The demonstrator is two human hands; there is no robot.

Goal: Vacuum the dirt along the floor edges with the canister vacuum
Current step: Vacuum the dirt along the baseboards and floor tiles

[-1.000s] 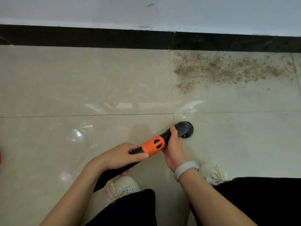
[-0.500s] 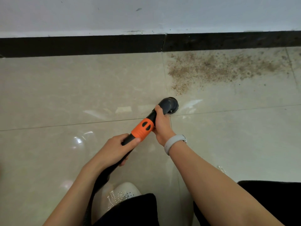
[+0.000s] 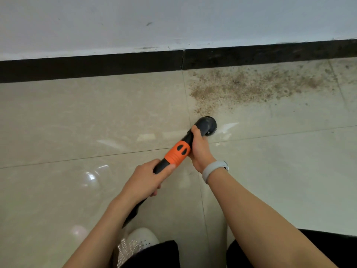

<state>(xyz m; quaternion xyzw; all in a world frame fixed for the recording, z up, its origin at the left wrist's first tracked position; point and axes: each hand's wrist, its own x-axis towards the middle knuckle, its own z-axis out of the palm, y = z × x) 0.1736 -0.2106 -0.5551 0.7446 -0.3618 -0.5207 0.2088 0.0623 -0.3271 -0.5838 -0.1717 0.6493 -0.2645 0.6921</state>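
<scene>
I hold a dark vacuum wand with an orange collar [image 3: 177,153]. Its round brush head [image 3: 208,125] sits low over the beige tile floor, just short of the near edge of the dirt. My left hand [image 3: 144,180] grips the wand behind the collar. My right hand [image 3: 199,147] grips the neck just behind the brush head. A patch of brown gritty dirt [image 3: 249,87] spreads along the black baseboard [image 3: 116,66] to the right of the tile joint. The black hose runs back under my left forearm; the canister is out of view.
A white wall [image 3: 173,22] rises above the baseboard. My white shoe [image 3: 139,243] and black trouser legs fill the bottom edge. A pale band is on my right wrist [image 3: 213,170]. The tiles to the left look glossy, with light reflections.
The brush head has moved forward from near my knees toward the wall and now sits at the near edge of the dirt patch. Both hands kept their grip; my arms stretched out.
</scene>
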